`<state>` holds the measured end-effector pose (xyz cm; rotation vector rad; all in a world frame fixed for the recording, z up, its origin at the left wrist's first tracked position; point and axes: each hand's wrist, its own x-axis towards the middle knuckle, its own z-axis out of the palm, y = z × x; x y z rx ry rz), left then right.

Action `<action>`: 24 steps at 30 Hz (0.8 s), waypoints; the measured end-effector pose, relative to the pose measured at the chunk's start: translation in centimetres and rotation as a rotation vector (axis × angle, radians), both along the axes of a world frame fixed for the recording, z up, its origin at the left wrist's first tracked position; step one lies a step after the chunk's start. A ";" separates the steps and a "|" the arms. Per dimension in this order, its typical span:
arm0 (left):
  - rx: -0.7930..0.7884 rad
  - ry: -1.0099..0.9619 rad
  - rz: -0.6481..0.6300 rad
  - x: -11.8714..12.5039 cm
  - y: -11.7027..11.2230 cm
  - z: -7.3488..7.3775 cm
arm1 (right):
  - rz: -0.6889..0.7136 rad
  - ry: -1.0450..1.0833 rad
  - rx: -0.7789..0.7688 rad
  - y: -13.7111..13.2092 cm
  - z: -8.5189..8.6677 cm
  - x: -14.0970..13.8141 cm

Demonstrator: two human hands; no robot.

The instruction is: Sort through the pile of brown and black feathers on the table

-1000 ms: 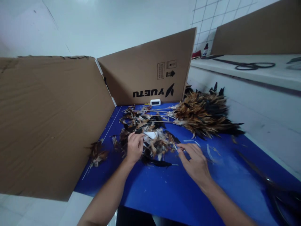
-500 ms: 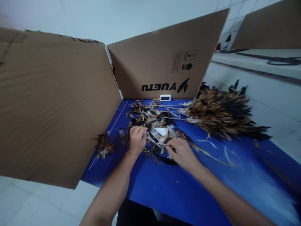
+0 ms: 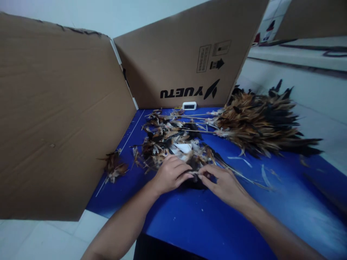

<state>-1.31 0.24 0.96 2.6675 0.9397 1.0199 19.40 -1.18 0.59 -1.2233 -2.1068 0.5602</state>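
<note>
Both hands meet at the front of a loose pile of brown, black and white feathers [image 3: 154, 144] on a blue table [image 3: 173, 220]. My left hand [image 3: 172, 174] is closed, thumb and fingers pinching one end of a pale-based feather [image 3: 194, 173]. On its other side my right hand [image 3: 223, 182] pinches the same feather. Dark plumes lie under the fingers, and which of them belong to the held feather cannot be made out. Just behind the hands a white flat piece [image 3: 184, 147] rests among the feathers.
Bushy feather dusters [image 3: 252, 122] lie at the right, their thin sticks pointing left. A small feather tuft [image 3: 115, 167] sits at the left. Cardboard panels [image 3: 189, 54] stand behind and at the left. A white digital device [image 3: 189, 105] stands at the back; strips [image 3: 240, 159] lie right.
My left hand has moved right and toward me, from the pile to the feather at my right hand. The right hand has shifted slightly toward me. The view has tilted a little.
</note>
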 end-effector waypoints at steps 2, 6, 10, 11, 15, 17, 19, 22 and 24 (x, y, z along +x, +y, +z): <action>0.002 0.033 -0.016 0.2 -0.2 -0.2 | -0.008 0.011 0.010 -0.1 0.0 0.1; 0.004 0.047 0.007 0.3 -0.2 -0.6 | -0.019 0.046 -0.014 -0.4 0.3 0.3; -0.031 0.009 0.053 0.3 -0.3 -0.5 | -0.057 0.101 -0.090 -0.7 0.9 0.3; -0.055 -0.016 0.060 0.4 -0.4 -0.4 | -0.071 0.119 -0.113 -0.7 1.0 0.2; -0.300 -0.222 0.132 0.7 -0.5 -0.2 | -0.169 0.248 -0.166 -0.3 0.9 0.6; -0.492 -0.356 0.193 0.7 -0.4 -0.2 | -0.254 0.327 -0.150 0.1 0.4 0.9; -0.679 -0.501 0.227 0.6 -0.1 -0.3 | -0.354 0.360 -0.108 0.4 -0.1 1.3; -0.888 -0.709 0.230 0.5 0.3 -0.5 | -0.436 0.305 0.020 0.6 -0.5 1.5; -0.971 -0.809 0.222 0.5 0.4 -0.4 | -0.392 0.235 0.129 0.5 -0.4 1.3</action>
